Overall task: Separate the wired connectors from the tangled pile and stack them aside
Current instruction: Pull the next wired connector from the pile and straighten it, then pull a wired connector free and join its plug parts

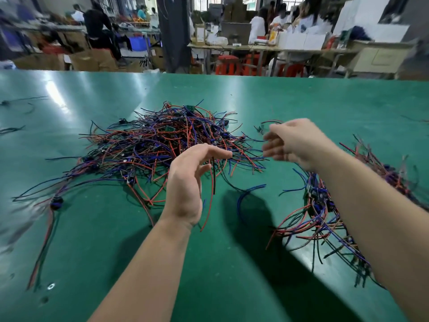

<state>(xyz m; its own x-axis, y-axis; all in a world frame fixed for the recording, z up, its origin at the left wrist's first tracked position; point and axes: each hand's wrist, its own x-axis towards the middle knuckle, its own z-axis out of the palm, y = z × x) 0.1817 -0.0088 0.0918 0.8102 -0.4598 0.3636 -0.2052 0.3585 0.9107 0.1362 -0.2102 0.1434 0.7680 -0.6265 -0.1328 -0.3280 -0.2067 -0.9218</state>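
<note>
A tangled pile of red, blue and black wired connectors (pixel 162 140) lies in the middle of the green table (pixel 232 263). A smaller heap of separated connectors (pixel 322 205) lies to the right, partly under my right forearm. My left hand (pixel 188 182) hovers over the pile's near edge with its fingers relaxed and spread. A black and a red wire (pixel 210 198) hang just beside its fingers. My right hand (pixel 292 142), blurred, is raised between the two heaps. Its fingers pinch a wired connector (pixel 260 129) whose thin wire loops over its fingertips.
A stray connector with long wires (pixel 56 202) lies at the left, and more loose wires (pixel 14 130) sit near the left edge. Beyond the table's far edge (pixel 209 74) are red stools, cardboard boxes, workbenches and several people.
</note>
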